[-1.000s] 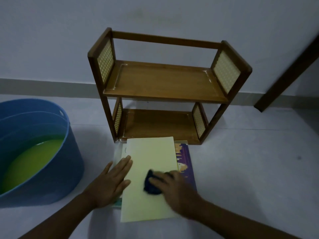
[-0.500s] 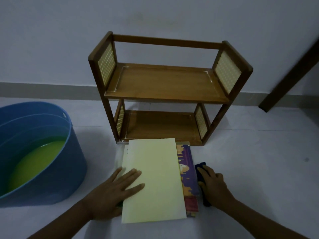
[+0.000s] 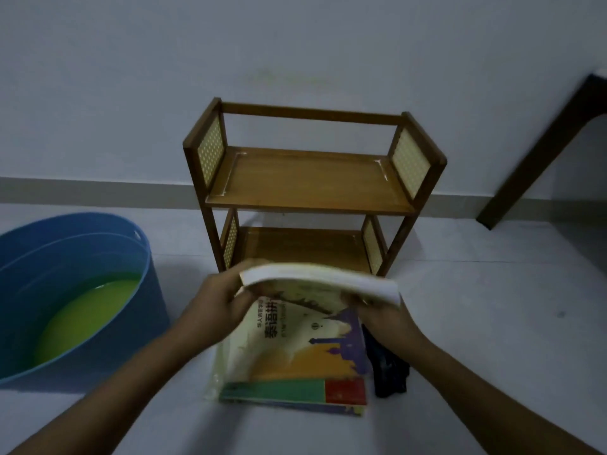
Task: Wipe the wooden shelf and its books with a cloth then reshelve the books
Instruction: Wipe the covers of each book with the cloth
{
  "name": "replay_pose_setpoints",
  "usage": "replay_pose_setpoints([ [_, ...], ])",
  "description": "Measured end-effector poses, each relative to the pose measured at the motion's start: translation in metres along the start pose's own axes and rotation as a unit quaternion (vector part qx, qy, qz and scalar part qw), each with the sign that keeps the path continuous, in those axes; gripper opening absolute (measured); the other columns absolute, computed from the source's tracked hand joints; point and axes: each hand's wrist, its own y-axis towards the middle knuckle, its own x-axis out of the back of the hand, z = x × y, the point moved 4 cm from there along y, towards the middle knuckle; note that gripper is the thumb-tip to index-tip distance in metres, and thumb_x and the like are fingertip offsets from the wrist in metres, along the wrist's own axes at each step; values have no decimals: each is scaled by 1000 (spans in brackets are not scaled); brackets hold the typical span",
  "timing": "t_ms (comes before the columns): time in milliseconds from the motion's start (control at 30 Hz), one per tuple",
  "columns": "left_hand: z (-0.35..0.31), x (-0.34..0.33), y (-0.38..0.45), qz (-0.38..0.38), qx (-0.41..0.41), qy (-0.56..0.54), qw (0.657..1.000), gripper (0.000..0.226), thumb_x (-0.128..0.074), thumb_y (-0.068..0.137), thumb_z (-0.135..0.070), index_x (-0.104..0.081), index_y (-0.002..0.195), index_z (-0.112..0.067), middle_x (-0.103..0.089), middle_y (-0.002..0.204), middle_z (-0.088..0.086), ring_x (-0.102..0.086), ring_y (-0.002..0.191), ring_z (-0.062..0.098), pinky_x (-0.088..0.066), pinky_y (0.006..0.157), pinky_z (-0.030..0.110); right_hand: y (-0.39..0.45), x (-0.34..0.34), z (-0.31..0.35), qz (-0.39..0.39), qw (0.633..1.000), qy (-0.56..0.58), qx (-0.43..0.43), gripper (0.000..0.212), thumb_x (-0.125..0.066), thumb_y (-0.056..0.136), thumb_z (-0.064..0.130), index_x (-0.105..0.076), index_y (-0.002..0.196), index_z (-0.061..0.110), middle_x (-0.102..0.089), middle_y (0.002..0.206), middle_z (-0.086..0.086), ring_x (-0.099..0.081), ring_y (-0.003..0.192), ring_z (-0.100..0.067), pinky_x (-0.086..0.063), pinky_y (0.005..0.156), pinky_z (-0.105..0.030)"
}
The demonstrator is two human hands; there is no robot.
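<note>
Nearest the camera, a stack of books (image 3: pixel 295 372) lies flat on the pale floor (image 3: pixel 492 339), the top one showing a cover with a purple and orange skyline and dark printed characters. Just to the right of the stack, a dark cloth (image 3: pixel 389 372) lies crumpled on the floor, held by neither hand. Above the stack both hands hold a pale yellow book (image 3: pixel 315 285) lifted and tilted: the left hand (image 3: pixel 218 305) grips its left edge, the right hand (image 3: pixel 382 315) grips its right end from below. To the left stands a blue tub (image 3: pixel 82 323) holding yellow-green liquid. Beyond the books, the two-tier wooden shelf (image 3: pixel 312 185) stands against the wall (image 3: pixel 295 60), both boards bare.
</note>
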Motion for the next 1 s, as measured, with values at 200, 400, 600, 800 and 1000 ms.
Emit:
replay_pose_setpoints([
  [200,-13,20,1,-32,66,-54,996,58,-45,66,-85,-53,109,-46,-64,103,-35,-63,100,-3,-56,75,16,1,1,49,42,995,-83,-28,22,-59,93,15,-59,112,26,-64,100,18,-59,87,18,-50,75,-6],
  [400,9,-9,-20,-42,122,-71,989,27,-55,71,-74,-57,95,-62,-65,98,-35,-65,91,-7,-55,65,12,-15,-12,11,26,991,-71,-112,26,-58,94,15,-59,120,12,-67,113,2,-65,106,-14,-56,86,-27],
  [600,19,-36,-37,-94,170,2,981,27,-60,88,-22,-47,96,-44,-62,91,-19,-62,83,-1,-56,63,19,-15,-21,-3,-56,990,-2,-131,29,-61,91,9,-51,110,29,-66,109,5,-65,103,-13,-56,74,-19],
  [800,-14,-104,0,-17,192,-54,980,33,-64,86,-30,-46,112,-39,-61,92,-21,-62,82,0,-52,65,19,-40,62,7,-195,976,-9,-94,63,-60,90,6,-36,138,38,-61,114,10,-67,97,-6,-60,69,-27],
  [1000,1,-255,63,194,295,-209,912,73,-71,74,-20,-34,136,-25,-60,124,1,-62,110,21,-58,84,44,-59,178,-55,-212,934,-201,-206,61,-53,88,0,-45,140,31,-65,113,4,-61,98,-15,-49,72,-21],
])
